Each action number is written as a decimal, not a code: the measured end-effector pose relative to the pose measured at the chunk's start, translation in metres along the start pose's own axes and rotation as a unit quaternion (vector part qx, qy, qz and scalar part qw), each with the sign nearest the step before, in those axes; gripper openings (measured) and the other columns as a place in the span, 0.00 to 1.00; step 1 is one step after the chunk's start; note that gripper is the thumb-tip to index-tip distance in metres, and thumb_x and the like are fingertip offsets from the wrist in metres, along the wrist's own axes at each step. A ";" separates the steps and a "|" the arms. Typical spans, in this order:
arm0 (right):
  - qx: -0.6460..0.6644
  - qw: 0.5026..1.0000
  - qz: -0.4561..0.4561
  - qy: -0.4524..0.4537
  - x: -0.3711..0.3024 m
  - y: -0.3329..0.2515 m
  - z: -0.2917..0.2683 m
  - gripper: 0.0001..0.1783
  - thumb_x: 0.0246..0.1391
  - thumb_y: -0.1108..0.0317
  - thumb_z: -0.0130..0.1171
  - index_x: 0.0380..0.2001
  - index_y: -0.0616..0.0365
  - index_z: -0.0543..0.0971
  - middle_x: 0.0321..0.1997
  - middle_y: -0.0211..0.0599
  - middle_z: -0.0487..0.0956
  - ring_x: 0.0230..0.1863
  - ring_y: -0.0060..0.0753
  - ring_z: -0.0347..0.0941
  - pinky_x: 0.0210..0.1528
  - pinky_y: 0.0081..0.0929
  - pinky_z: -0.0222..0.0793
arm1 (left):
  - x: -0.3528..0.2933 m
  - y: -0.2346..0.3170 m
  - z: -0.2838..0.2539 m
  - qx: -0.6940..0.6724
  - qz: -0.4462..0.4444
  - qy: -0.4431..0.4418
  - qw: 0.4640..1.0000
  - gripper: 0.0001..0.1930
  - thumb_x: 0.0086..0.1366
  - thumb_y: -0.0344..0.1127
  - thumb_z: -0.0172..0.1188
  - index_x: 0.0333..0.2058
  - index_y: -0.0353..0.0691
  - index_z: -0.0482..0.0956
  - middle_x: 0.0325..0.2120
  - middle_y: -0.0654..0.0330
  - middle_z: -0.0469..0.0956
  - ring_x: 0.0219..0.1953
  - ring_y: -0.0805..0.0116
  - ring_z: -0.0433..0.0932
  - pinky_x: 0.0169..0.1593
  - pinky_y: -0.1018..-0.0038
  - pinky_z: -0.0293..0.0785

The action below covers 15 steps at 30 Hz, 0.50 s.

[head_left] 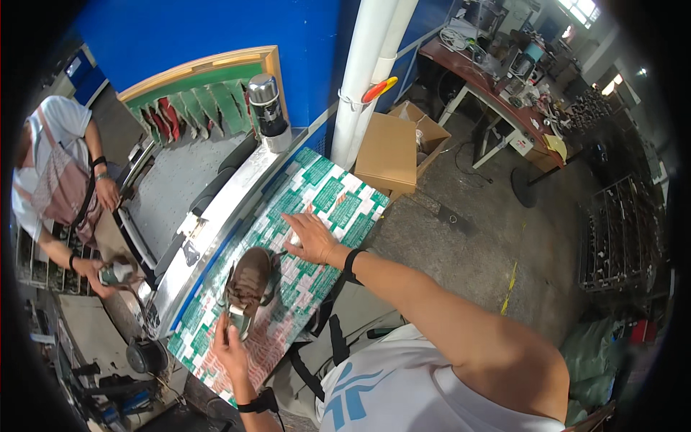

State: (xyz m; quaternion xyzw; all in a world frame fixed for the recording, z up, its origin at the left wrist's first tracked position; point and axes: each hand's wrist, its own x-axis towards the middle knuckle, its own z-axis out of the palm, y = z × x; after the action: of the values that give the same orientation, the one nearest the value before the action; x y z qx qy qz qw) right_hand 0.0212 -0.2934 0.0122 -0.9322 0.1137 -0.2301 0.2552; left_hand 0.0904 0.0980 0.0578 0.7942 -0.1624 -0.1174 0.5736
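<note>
One shoe (pixel 249 276) is pinched by the left hand (pixel 231 353); the right hand's (pixel 314 240) half-hidden grip is unclear.

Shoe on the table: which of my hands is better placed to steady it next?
Probably your left hand: its fingers are right at the open end of the shoe. Your right hand is off beside the toe, over the table.

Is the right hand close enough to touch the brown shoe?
Probably yes. The right hand is beside the brown shoe, and nothing big appears between them. The left hand is at the shoe's nearer end, out of the way.
</note>
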 end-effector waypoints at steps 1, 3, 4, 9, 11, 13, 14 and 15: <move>-0.003 1.000 -0.002 -0.024 0.001 -0.006 0.002 0.45 0.60 0.46 0.66 0.72 0.65 0.69 0.56 0.51 0.78 0.62 0.56 0.72 0.72 0.53 0.62 | -0.013 0.000 -0.001 0.067 0.005 0.015 0.998 0.22 0.78 0.30 0.58 0.67 0.27 0.77 0.60 0.47 0.84 0.61 0.59 0.82 0.67 0.65 0.74; -0.015 1.000 -0.009 -0.020 0.002 0.003 0.014 0.44 0.58 0.49 0.69 0.70 0.66 0.71 0.56 0.55 0.80 0.62 0.61 0.73 0.74 0.55 0.61 | -0.006 -0.008 0.013 0.132 0.024 0.084 0.987 0.20 0.81 0.35 0.55 0.62 0.25 0.81 0.56 0.44 0.86 0.61 0.53 0.82 0.67 0.63 0.74; -0.018 1.000 -0.018 -0.001 0.001 0.019 0.025 0.43 0.57 0.50 0.70 0.69 0.66 0.73 0.56 0.57 0.81 0.63 0.63 0.74 0.75 0.56 0.60 | 0.004 0.011 0.030 0.111 -0.049 0.098 0.988 0.23 0.82 0.41 0.55 0.62 0.26 0.80 0.58 0.42 0.84 0.62 0.51 0.81 0.67 0.62 0.74; -0.012 0.996 -0.036 -0.084 0.005 0.001 -0.012 0.48 0.54 0.50 0.75 0.71 0.68 0.71 0.51 0.52 0.80 0.58 0.58 0.77 0.62 0.51 0.73 | -0.017 -0.022 0.062 -0.053 -0.143 0.207 0.966 0.33 0.77 0.49 0.66 0.69 0.31 0.71 0.64 0.42 0.77 0.67 0.53 0.75 0.67 0.61 0.73; -0.037 0.991 -0.085 -0.101 0.003 -0.013 -0.006 0.46 0.55 0.49 0.74 0.71 0.66 0.73 0.49 0.51 0.80 0.57 0.57 0.77 0.60 0.50 0.74 | -0.033 0.002 0.075 -0.209 -0.167 0.193 0.944 0.40 0.76 0.44 0.69 0.75 0.32 0.59 0.66 0.45 0.74 0.64 0.58 0.76 0.65 0.64 0.74; -0.011 0.990 -0.003 -0.141 -0.001 -0.024 0.001 0.40 0.57 0.47 0.71 0.68 0.58 0.79 0.50 0.49 0.80 0.53 0.55 0.79 0.57 0.48 0.77 | -0.039 0.046 0.073 -0.235 -0.220 0.209 0.923 0.40 0.77 0.40 0.68 0.75 0.29 0.57 0.67 0.43 0.72 0.66 0.58 0.74 0.65 0.65 0.75; -0.010 0.989 -0.009 -0.144 0.000 -0.028 0.006 0.40 0.57 0.47 0.71 0.68 0.58 0.79 0.50 0.49 0.80 0.53 0.55 0.79 0.57 0.48 0.77 | -0.037 0.051 0.071 -0.233 -0.236 0.203 0.921 0.39 0.77 0.40 0.68 0.75 0.28 0.58 0.68 0.42 0.72 0.68 0.58 0.73 0.66 0.65 0.75; 0.062 0.990 0.017 -0.124 0.004 -0.034 0.012 0.37 0.57 0.46 0.71 0.67 0.53 0.82 0.51 0.49 0.79 0.52 0.55 0.79 0.56 0.48 0.78 | -0.035 0.043 0.070 -0.234 -0.234 0.208 0.920 0.39 0.77 0.40 0.68 0.75 0.28 0.58 0.68 0.42 0.72 0.68 0.58 0.73 0.66 0.65 0.75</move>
State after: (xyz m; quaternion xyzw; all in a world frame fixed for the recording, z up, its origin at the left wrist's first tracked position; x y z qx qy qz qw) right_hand 0.0343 -0.2605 0.0224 -0.9338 0.0828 -0.1152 0.3284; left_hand 0.0270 0.0385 0.0765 0.6591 0.1831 -0.1151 0.7203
